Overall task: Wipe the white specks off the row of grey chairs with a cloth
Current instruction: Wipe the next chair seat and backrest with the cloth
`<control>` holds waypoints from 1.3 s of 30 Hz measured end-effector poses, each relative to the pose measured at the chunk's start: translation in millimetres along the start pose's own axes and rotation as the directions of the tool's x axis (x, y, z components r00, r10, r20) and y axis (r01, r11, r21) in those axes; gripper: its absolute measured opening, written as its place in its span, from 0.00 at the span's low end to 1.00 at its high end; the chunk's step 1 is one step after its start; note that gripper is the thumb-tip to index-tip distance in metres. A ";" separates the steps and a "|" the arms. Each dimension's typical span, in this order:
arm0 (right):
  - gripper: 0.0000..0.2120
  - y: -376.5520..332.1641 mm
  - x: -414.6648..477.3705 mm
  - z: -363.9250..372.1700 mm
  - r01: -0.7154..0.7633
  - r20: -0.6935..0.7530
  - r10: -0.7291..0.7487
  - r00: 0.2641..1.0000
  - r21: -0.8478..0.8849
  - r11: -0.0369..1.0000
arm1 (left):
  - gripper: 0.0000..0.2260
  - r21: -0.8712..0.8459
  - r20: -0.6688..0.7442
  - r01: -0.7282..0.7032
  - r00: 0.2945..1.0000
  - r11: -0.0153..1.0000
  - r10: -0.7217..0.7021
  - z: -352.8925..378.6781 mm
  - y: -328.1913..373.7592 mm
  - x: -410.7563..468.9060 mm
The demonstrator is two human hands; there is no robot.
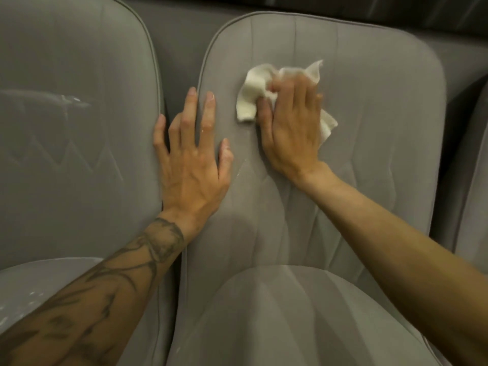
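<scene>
A grey upholstered chair [369, 128] fills the middle of the view, its backrest facing me. My right hand [290, 128] presses a crumpled white cloth [250, 99] flat against the upper backrest. My left hand [192, 159] lies open with fingers spread on the backrest's left edge, its little finger touching the neighbouring chair. A faint white streak [241, 167] runs down the fabric between my two hands. The chair on the left [79, 128] shows white specks [71, 100] on its backrest and more on its seat [26, 299].
A narrow dark gap [171, 96] separates the left and middle chairs. The edge of a third grey chair [475, 180] shows at the far right. A dark surface runs behind the chair tops.
</scene>
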State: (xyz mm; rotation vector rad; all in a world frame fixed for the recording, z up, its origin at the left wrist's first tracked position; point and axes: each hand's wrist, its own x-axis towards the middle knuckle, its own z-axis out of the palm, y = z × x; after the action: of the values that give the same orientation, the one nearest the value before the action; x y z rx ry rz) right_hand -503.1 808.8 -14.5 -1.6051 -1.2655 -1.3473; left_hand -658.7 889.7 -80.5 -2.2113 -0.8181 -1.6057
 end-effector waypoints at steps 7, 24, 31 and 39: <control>0.13 18.3 18.0 -2.6 0.095 0.036 -0.094 0.995 -0.049 0.994 | 0.30 -0.006 0.006 -0.002 1.000 1.000 0.002 -0.2 -1.0 0.7; 0.14 -2.2 2.2 8.7 -0.067 -0.055 0.064 0.996 -0.047 0.997 | 0.30 -0.010 0.000 0.005 1.000 1.000 -0.005 -0.8 0.6 0.1; 0.08 1.4 -52.0 -7.2 0.221 0.207 -0.236 0.949 0.093 0.971 | 0.30 -0.031 0.011 0.015 1.000 0.999 -0.015 -4.8 1.2 1.8; 0.12 -17.8 -100.2 7.7 0.040 0.118 -0.052 0.992 0.101 0.994 | 0.30 -0.029 0.018 0.016 1.000 0.999 -0.016 -4.4 0.2 0.7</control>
State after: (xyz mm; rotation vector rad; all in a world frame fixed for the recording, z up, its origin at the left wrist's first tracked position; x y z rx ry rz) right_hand -516.9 796.4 -114.8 -1.6174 -1.4265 -1.2116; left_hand -661.8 887.4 -78.4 -2.2472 -0.8245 -1.6180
